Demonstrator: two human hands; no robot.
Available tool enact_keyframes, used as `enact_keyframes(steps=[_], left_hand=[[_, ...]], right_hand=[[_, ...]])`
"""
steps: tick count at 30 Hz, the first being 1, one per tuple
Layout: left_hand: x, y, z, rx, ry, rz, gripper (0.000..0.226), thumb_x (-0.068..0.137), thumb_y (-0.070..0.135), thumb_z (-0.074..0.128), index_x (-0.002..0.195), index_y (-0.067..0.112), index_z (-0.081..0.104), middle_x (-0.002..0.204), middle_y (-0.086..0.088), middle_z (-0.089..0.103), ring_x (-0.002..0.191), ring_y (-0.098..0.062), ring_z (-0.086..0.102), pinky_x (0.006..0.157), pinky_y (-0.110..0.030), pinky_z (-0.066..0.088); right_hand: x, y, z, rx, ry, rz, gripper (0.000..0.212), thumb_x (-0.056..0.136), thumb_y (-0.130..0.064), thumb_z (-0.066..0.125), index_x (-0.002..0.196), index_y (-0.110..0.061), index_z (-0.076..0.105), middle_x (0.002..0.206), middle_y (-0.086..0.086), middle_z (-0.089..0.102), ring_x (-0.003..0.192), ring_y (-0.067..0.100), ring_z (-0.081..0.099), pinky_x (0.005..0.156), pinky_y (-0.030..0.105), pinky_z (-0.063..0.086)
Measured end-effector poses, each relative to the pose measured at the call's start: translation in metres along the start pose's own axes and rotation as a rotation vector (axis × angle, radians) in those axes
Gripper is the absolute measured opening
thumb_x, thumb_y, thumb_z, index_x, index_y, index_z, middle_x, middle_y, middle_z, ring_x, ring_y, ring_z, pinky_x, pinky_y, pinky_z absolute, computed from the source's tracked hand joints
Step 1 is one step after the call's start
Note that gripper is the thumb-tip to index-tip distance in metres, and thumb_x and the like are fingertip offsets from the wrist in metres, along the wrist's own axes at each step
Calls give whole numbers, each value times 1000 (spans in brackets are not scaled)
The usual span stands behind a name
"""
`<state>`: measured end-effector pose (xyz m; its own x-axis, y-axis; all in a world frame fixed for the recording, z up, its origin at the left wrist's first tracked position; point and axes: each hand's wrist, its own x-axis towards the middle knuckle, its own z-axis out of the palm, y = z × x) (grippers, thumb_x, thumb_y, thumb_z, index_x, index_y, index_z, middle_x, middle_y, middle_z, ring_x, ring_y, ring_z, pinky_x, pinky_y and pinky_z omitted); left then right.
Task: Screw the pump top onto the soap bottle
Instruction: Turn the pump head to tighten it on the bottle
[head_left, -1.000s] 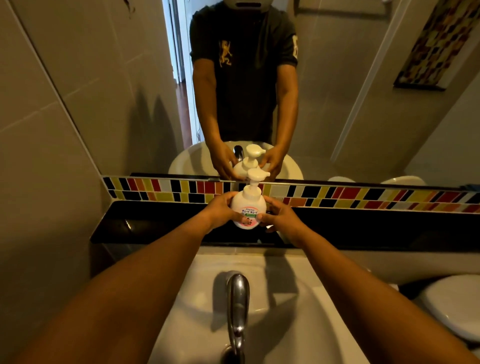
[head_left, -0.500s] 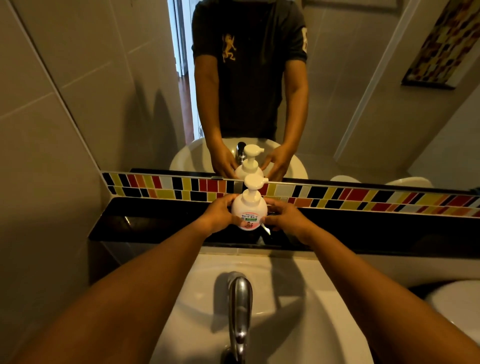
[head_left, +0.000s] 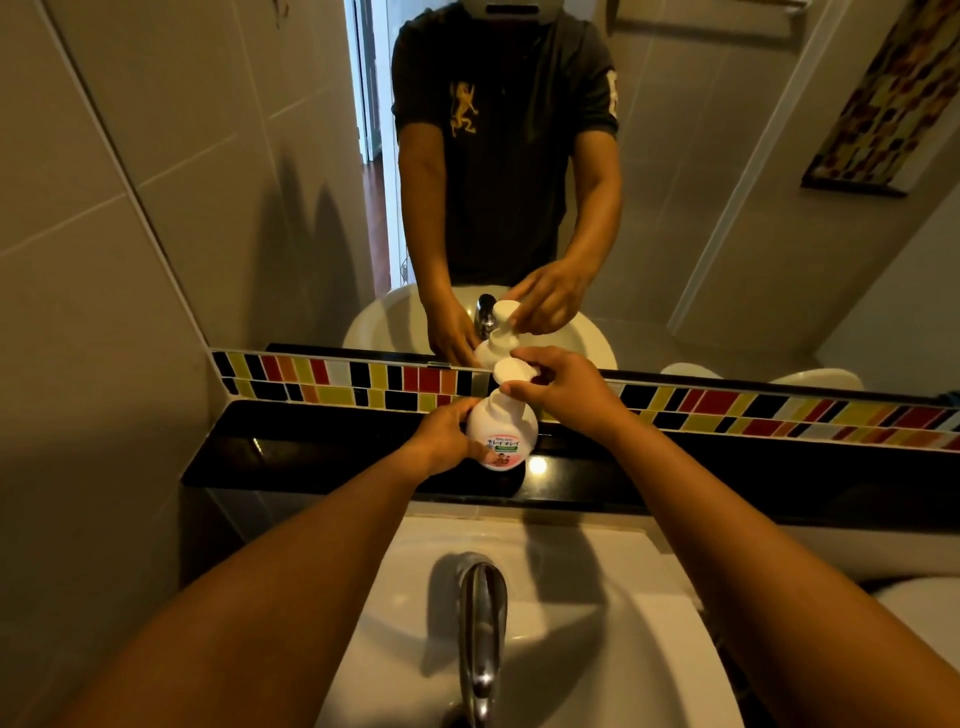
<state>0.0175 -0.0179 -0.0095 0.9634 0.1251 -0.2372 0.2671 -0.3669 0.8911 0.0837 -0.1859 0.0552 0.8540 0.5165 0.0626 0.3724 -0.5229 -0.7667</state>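
Note:
A round white soap bottle with a pink and green label stands on the black shelf behind the sink. My left hand wraps its left side. The white pump top sits on the bottle's neck, and my right hand grips it from the right with thumb and fingers around the head. The mirror above repeats bottle, pump and both hands.
A chrome tap rises over the white sink just below my arms. A strip of coloured tiles runs behind the shelf under the mirror. Grey tiled wall closes the left side. A white toilet edge shows at lower right.
My right hand has risen from the bottle's side to the pump top and closed around it. My left hand stays on the bottle.

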Motion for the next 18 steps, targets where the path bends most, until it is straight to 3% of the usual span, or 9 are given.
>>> enact_keyframes(steps=[2,9,18], left_hand=[[0,0,0,5,0,-2,69,68,6,83,129,16,54,129,-8,62,118,-28,58,99,-48,51],[0,-1,3,27,22,11,68,70,5,82,130,16,53,131,-9,60,120,-29,57,100,-49,50],[1,-4,6,41,41,34,65,71,6,81,129,17,53,131,-9,61,119,-28,58,100,-49,50]], right_hand=[[1,-1,3,-33,26,-7,58,83,-34,75,136,-18,56,131,8,64,110,20,61,93,37,54],[-5,-3,10,-62,126,-5,54,82,-37,76,129,-17,59,119,8,69,98,15,63,81,27,52],[-11,-8,17,-124,200,20,60,83,-46,72,135,-22,55,126,9,68,107,25,65,89,38,56]])
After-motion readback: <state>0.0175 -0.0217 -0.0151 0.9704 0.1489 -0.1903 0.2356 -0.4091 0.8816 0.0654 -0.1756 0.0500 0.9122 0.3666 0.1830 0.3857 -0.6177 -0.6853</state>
